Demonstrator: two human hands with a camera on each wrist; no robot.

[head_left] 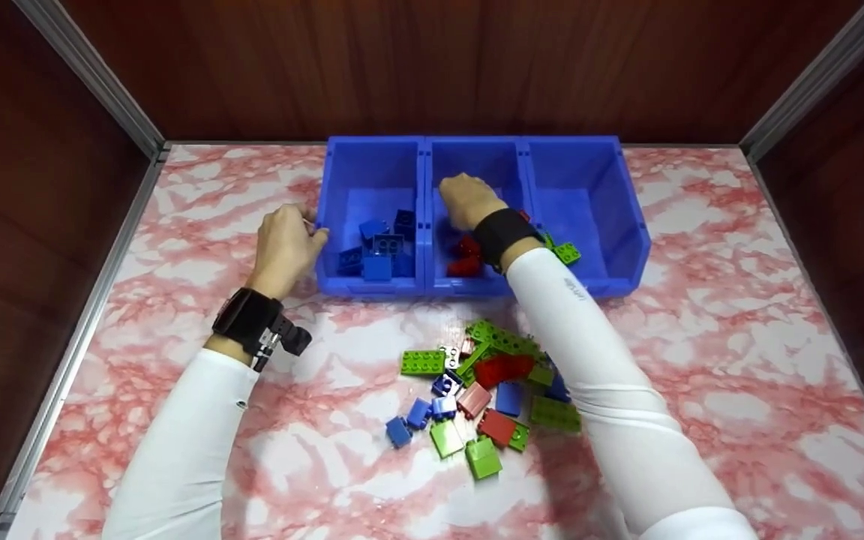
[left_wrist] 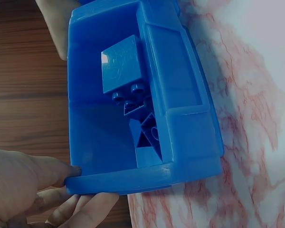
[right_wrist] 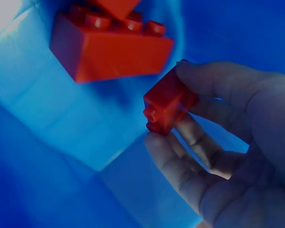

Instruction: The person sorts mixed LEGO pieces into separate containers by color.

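Observation:
A blue three-compartment bin stands at the back of the table. My left hand grips its left side wall, thumb over the rim and fingers outside, as the left wrist view shows. Blue bricks lie in the left compartment. Inside the middle one, my right hand pinches a small red brick between thumb and fingers. Beside it in the right wrist view are other red bricks. Part of the middle compartment is hidden by the right hand and wrist. Green bricks sit in the right compartment.
In front of the bin lies a loose pile of green, red, blue, pink and white bricks, among them a green brick and a red brick. The right forearm passes over the pile's edge. Dark wooden panels enclose the marbled table.

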